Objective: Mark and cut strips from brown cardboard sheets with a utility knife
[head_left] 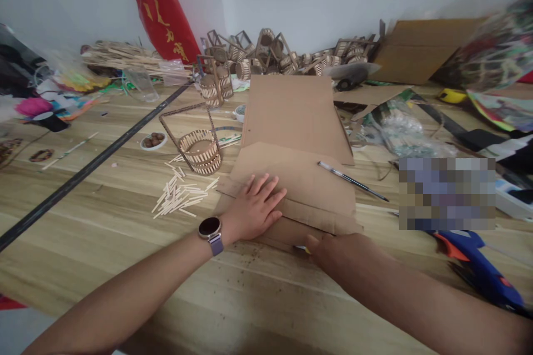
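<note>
Left hand (254,208), watch on wrist, lies flat with fingers spread, pressing down on the folded cardboard (300,177) in the middle of the wooden table (104,216). Right hand (333,245) sits at the cardboard's near edge, fingers curled under; can't tell what it grips. A pen (352,180) rests on the cardboard's right side. Loose wooden sticks (179,197) and a small stick basket (202,150) lie just left.

Left hand (254,208) flat on cardboard (291,116), right hand (328,245) at near edge; sticks (179,197) left of it, basket (202,151) behind sticks, pen (352,180) right.
</note>
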The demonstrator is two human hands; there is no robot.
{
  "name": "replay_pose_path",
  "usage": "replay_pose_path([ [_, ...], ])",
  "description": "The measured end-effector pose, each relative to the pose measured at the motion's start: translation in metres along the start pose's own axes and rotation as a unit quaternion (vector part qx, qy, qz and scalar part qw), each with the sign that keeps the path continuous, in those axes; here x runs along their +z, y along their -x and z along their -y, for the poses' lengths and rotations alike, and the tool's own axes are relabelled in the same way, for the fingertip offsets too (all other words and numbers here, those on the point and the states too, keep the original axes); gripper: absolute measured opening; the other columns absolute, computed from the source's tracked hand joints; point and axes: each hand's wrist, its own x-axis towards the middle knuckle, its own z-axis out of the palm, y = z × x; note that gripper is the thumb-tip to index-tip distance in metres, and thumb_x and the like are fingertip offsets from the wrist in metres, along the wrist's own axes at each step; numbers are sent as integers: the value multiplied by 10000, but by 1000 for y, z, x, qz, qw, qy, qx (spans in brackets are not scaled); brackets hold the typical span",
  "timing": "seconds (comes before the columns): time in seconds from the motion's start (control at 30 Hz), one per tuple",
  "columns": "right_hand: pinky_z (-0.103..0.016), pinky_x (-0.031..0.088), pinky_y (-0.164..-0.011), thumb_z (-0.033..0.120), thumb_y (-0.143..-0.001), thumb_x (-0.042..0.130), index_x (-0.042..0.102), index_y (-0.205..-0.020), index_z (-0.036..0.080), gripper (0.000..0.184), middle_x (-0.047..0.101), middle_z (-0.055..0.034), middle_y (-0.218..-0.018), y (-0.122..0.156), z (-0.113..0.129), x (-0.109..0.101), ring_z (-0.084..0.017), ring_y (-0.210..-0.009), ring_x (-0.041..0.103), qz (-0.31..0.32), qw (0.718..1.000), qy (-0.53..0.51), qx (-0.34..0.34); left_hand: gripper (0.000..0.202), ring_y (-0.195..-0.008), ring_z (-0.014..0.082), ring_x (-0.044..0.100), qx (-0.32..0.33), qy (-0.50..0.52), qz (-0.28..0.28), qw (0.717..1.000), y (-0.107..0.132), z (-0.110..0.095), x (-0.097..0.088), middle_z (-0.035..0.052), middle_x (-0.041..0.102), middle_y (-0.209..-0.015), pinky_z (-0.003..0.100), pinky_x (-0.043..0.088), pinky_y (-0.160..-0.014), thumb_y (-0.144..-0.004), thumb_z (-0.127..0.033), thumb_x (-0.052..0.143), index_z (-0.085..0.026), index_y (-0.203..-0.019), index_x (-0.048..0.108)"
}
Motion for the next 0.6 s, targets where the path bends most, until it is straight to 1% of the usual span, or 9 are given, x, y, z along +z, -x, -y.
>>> replay_pose_path([
  [0.1, -202, 320, -407, 15, -816, 580, 678, -948, 169, 225, 748, -88, -698, 4, -2, 5, -242, -606, 742, -27, 1000, 1, 5, 525, -1467, 337, 279, 2, 1, -8, 1000, 0, 0, 1, 122, 358, -1584, 567, 218, -1190, -1033, -466, 348, -208, -1482, 433],
  [0.23, -222, 327, -391, -70, -720, 552, 665, -918, 170, 331, 739, -73, -695, 12, -7, 8, -240, -593, 737, -44, 999, 4, -9, 526, -1464, 346, 278, 3, 4, -10, 1000, 1, 1, 1, 121, 357, -1584, 570, 224, -1187, -1037, -465, 330, -204, -1481, 438],
  [0.33, -246, 300, -368, -84, -718, 537, 666, -970, 176, 384, 743, -73, -714, 18, -12, 11, -253, -592, 740, -44, 999, 15, -16, 525, -1463, 347, 278, 3, 5, -11, 1000, 1, 1, 1, 124, 355, -1584, 572, 222, -1186, -1039, -463, 325, -199, -1476, 446],
  [0.47, -246, 250, -362, -110, -715, 520, 655, -1023, 200, 458, 745, -51, -709, 24, -17, 20, -252, -592, 742, -49, 997, 47, -22, 526, -1462, 345, 281, 2, 4, -10, 1000, 1, 1, 2, 122, 358, -1583, 571, 216, -1188, -1038, -467, 322, -203, -1477, 443],
  [0.6, -231, 255, -359, -99, -710, 547, 649, -1034, 213, 461, 742, -38, -690, 26, -19, 25, -253, -567, 735, -60, 997, 48, -13, 528, -1464, 351, 276, 2, 3, -2, 1000, 0, 1, 1, 125, 349, -1587, 574, 210, -1189, -1040, -466, 320, -201, -1481, 438],
])
